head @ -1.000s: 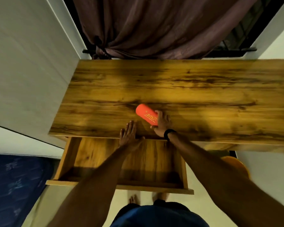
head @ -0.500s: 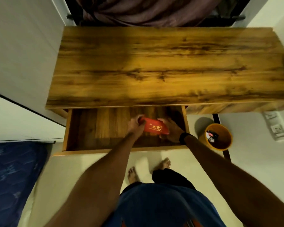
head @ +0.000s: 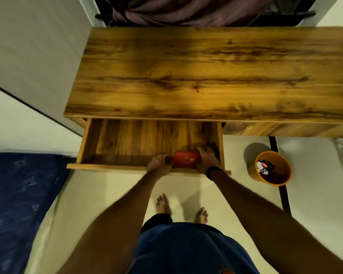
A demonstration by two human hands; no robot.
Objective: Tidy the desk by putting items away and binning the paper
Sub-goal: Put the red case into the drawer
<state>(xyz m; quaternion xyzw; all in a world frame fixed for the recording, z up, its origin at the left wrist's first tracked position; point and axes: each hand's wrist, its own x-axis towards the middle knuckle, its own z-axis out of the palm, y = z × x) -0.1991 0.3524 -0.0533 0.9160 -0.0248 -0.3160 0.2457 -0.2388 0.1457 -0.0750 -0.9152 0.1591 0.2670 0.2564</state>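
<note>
Lowered since before, red case [head: 185, 158] lies crosswise in drawer [head: 127, 141].

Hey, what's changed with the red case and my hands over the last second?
The red case went from the desk top down into the open drawer, near its front right. The left hand, which was resting flat at the desk edge, now grips the case's left end; the right hand kept hold of the right end. The drawer stayed open, the orange bin on the floor.
</note>
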